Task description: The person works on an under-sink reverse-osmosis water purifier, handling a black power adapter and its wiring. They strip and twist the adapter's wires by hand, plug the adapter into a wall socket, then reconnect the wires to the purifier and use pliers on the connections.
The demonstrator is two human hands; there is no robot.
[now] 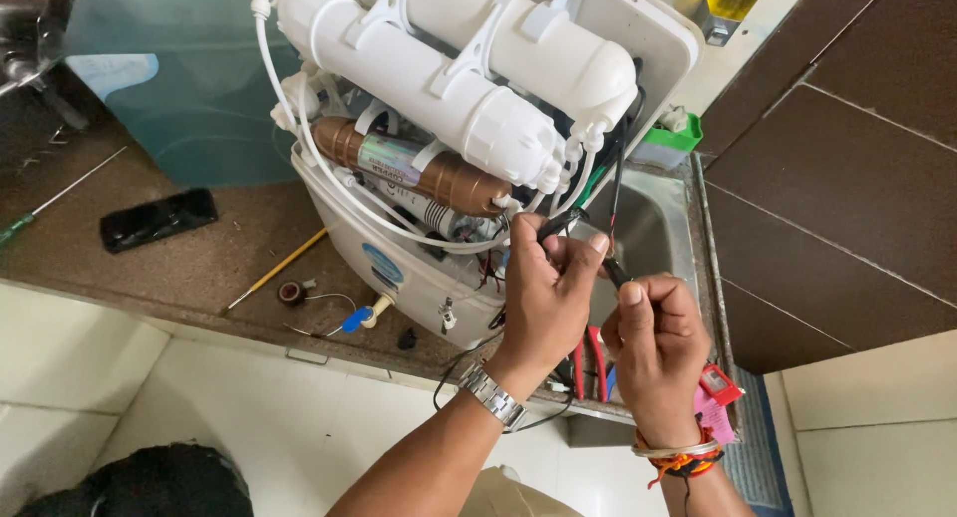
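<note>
Setting: brown speckled stone table beside a steel sink, white tiles below; an opened white water purifier with white filter cylinders and a copper-coloured cartridge fills the upper middle.
Wire: we see a thin black wire dropping from the purifier's right side to lower centre, its long axis steep, leaning slightly left to right downward.
Left hand: pinched on the wire higher up, nearer the purifier.
Right hand: closed on the wire's lower stretch, just right and below.
Hands: nearly touching.
Elsewhere: yellow-handled tool and black flat case at left.
</note>
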